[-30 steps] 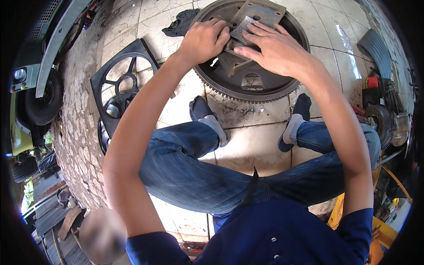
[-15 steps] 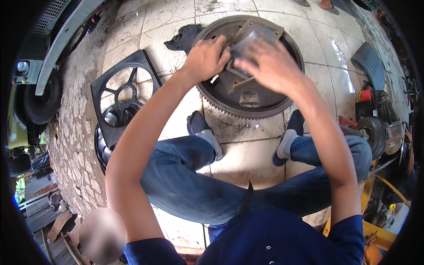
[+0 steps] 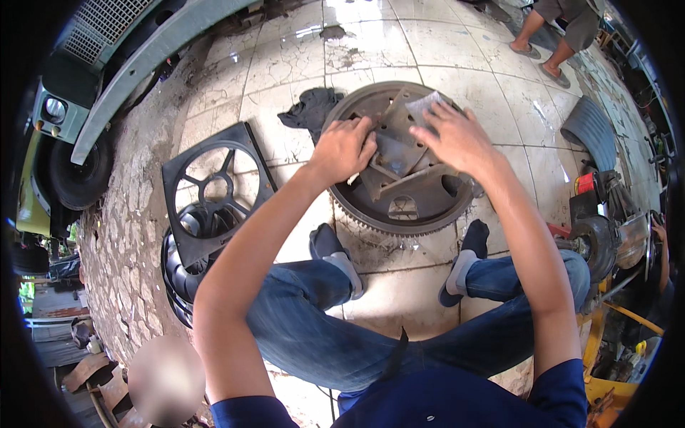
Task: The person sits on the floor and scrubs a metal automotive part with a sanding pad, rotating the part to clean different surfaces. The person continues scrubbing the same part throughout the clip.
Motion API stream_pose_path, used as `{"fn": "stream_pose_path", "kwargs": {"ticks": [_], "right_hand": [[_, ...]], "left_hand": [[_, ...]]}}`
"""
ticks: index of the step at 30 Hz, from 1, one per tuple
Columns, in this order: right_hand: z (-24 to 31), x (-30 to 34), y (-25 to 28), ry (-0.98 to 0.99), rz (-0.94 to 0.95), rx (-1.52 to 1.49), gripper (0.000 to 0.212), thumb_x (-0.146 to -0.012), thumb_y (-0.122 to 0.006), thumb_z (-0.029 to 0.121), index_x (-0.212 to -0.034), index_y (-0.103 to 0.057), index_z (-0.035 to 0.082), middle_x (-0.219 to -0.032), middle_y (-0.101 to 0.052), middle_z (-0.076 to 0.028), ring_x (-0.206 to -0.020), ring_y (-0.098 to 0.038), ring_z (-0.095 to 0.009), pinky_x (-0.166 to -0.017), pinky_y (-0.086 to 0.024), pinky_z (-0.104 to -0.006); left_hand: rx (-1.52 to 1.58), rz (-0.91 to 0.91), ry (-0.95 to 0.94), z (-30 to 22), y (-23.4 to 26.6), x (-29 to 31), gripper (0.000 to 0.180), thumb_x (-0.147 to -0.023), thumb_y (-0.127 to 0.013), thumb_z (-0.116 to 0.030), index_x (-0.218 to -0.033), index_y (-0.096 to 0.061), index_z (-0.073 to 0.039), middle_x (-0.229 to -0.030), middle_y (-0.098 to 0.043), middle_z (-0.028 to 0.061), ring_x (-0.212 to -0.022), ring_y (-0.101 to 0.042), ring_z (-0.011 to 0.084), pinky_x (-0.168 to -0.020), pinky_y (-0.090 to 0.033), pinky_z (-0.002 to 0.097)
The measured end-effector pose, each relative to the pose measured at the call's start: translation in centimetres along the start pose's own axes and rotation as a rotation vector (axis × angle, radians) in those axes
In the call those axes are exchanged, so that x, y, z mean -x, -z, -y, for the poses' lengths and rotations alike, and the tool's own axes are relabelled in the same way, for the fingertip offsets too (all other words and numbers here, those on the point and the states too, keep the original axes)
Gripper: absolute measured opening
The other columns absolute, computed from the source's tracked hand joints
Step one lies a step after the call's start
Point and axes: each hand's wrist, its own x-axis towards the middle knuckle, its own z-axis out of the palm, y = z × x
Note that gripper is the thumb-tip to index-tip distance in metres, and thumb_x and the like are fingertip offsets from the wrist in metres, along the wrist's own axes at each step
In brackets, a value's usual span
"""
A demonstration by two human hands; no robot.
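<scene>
A large toothed flywheel (image 3: 357, 214) lies flat on the floor before me. On it rests a worn steel bracket (image 3: 394, 158) with bolt holes and a raised edge. My left hand (image 3: 344, 150) is closed on the bracket's left side, its fingertips partly hidden. My right hand (image 3: 457, 141) lies over the bracket's right part, fingers stretched and pressing a pale grey sheet of sandpaper (image 3: 422, 105). The sheet sticks out past the fingertips; the rest of it is under the hand. A black cloth (image 3: 310, 108) lies beside the flywheel's far left rim.
To my left a black fan shroud (image 3: 251, 191) leans over round black parts. A vehicle's bumper (image 3: 121, 89) and tyre (image 3: 77, 171) stand farther left. At right are a curved grey ribbed sheet (image 3: 591, 132) and machinery (image 3: 598, 235). Another person's legs (image 3: 546, 43) show at the far right.
My right hand has shifted to the far right over the bracket with the sheet. The left hand keeps its place on the bracket. The view has tilted up, showing more of the other person's legs.
</scene>
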Motion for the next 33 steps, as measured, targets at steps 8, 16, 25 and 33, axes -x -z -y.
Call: {"fn": "stream_pose_path", "kwargs": {"ticks": [8, 16, 25, 33], "right_hand": [[-0.9, 0.2, -0.1, 0.03, -0.009, -0.01, 0.079, -0.101, -0.026, 0.066, -0.145, -0.048, 0.003, -0.158, -0.036, -0.015, -0.151, -0.026, -0.025, -0.123, -0.016, -0.0504], [-2.9, 0.7, -0.5, 0.099, -0.105, 0.054, 0.079, -0.1, -0.035, 0.065, -0.147, -0.045, 0.002, -0.155, -0.041, -0.017, -0.15, -0.028, -0.025, -0.122, -0.018, -0.0518], [-3.2, 0.6, -1.5, 0.276, -0.109, -0.018, 0.08, -0.099, -0.034, 0.067, -0.147, -0.047, 0.004, -0.157, -0.039, -0.014, -0.15, -0.027, -0.026, -0.122, -0.019, -0.0518], [-4.4, 1.2, -1.9, 0.271, -0.159, -0.03, 0.078, -0.099, -0.035, 0.067, -0.148, -0.046, 0.007, -0.157, -0.04, -0.012, -0.148, -0.033, -0.024, -0.121, -0.019, -0.0526]], "left_hand": [[-0.017, -0.016, -0.032, -0.1, -0.2, 0.0, 0.034, -0.096, -0.051, -0.02, -0.123, -0.057, -0.001, -0.096, -0.066, 0.0199, -0.096, -0.065, 0.0358, -0.091, -0.047, 0.0454], [-0.025, -0.004, -0.028, -0.4, -0.1, -0.5, 0.03, -0.095, -0.052, -0.018, -0.12, -0.06, -0.002, -0.097, -0.067, 0.0177, -0.096, -0.066, 0.0347, -0.09, -0.048, 0.0433], [-0.067, -0.006, -0.013, 0.7, -0.2, 0.6, 0.027, -0.094, -0.051, -0.019, -0.112, -0.064, -0.003, -0.097, -0.066, 0.0168, -0.094, -0.064, 0.0352, -0.087, -0.046, 0.0452], [-0.063, 0.001, -0.03, -0.2, 0.1, -0.1, 0.021, -0.095, -0.052, -0.016, -0.103, -0.064, -0.001, -0.095, -0.065, 0.0161, -0.092, -0.064, 0.0348, -0.085, -0.047, 0.0454]]}}
